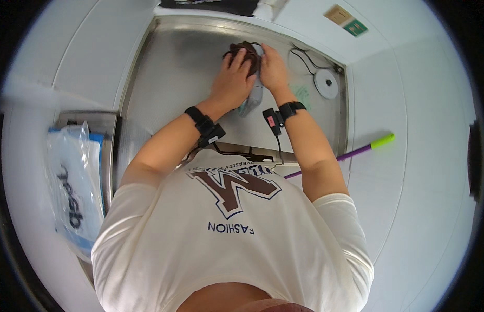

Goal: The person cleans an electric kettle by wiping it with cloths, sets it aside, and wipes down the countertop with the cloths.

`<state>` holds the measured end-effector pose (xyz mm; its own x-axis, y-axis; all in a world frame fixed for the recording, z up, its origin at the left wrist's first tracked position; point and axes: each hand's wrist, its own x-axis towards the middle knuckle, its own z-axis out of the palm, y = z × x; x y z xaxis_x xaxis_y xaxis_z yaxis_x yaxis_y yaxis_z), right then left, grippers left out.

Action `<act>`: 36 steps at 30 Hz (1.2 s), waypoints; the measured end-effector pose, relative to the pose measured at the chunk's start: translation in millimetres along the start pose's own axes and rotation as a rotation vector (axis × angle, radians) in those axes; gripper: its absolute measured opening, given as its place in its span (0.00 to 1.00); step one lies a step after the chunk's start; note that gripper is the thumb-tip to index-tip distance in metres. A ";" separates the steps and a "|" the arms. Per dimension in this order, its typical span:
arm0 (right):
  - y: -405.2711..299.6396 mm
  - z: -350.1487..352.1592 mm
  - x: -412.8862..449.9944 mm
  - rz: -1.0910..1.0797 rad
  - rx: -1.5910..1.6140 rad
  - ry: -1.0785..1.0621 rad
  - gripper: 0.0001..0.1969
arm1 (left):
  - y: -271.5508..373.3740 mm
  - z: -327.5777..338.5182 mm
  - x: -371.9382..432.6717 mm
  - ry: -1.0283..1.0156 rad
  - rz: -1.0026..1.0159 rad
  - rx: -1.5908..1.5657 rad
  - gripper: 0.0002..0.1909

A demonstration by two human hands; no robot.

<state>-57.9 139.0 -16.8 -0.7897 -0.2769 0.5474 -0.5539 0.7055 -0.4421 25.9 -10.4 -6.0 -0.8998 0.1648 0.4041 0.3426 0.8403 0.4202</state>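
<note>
My left hand [232,84] lies with its fingers spread over a dark brown bundle [242,47], which looks like crumpled fabric. Close beside it, my right hand [274,69] holds the edge of a grey, flat-sided piece of packaging [257,48]. A clear plastic part [251,103] of what seems to be the same packaging extends toward me, below my left palm. Both hands work above the metal tabletop [179,89], near its far side. My fingers hide much of the bundle and the packaging.
A white disc [326,84] with black cables lies at the table's right edge. Green marks [302,95] show on the metal. Right of me leans a purple rod [357,152] with a green end. Plastic-wrapped blue and white packages [74,187] sit on the left. A black item [214,6] is beyond the table.
</note>
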 end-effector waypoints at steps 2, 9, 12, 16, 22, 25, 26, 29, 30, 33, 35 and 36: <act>-1.0 -1.6 1.2 0.056 -0.014 0.014 0.19 | 3.2 -9.5 8.7 -0.071 0.018 0.041 0.27; -7.7 -9.0 -0.8 0.307 0.125 0.002 0.26 | 5.1 -22.1 84.7 -0.434 -0.298 0.223 0.27; 0.2 -9.8 -4.3 0.304 0.195 0.065 0.28 | 9.7 -22.1 98.4 -0.502 -0.320 0.231 0.30; -1.3 -7.9 -3.0 0.322 0.223 0.103 0.28 | 8.0 -10.2 89.1 -0.409 -0.350 0.142 0.30; -12.4 -4.3 -3.0 0.305 0.295 0.036 0.28 | 14.4 3.5 37.9 -0.193 -0.175 0.253 0.33; 4.8 13.2 -2.9 0.338 0.694 0.112 0.29 | 21.0 -10.9 52.5 -0.286 -0.313 0.179 0.35; 16.1 17.8 -8.5 0.340 0.714 0.106 0.29 | 20.1 -12.8 61.4 -0.290 -0.326 0.195 0.35; 70.9 15.0 -46.6 0.431 0.575 0.091 0.32 | 5.8 -10.1 79.2 -0.399 -0.597 0.105 0.37; 88.8 5.5 -65.5 0.509 0.327 0.057 0.33 | 0.7 -6.2 77.6 -0.324 -0.608 0.072 0.37; 124.3 -19.0 -133.4 0.658 -0.476 -0.108 0.30 | -3.3 1.8 67.4 -0.175 -0.629 0.015 0.35; 151.0 -4.3 -172.1 0.692 -0.482 -0.116 0.27 | -2.6 5.6 65.9 -0.075 -0.633 -0.102 0.32; 155.9 -0.9 -178.6 0.564 -0.443 -0.086 0.23 | -0.5 5.4 66.0 -0.057 -0.629 -0.123 0.29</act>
<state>-3.0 299.0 -182.8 -0.9518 0.1698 0.2553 0.0885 0.9493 -0.3016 -35.1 2.8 16.1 -0.9506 -0.3104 0.0075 -0.2301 0.7204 0.6543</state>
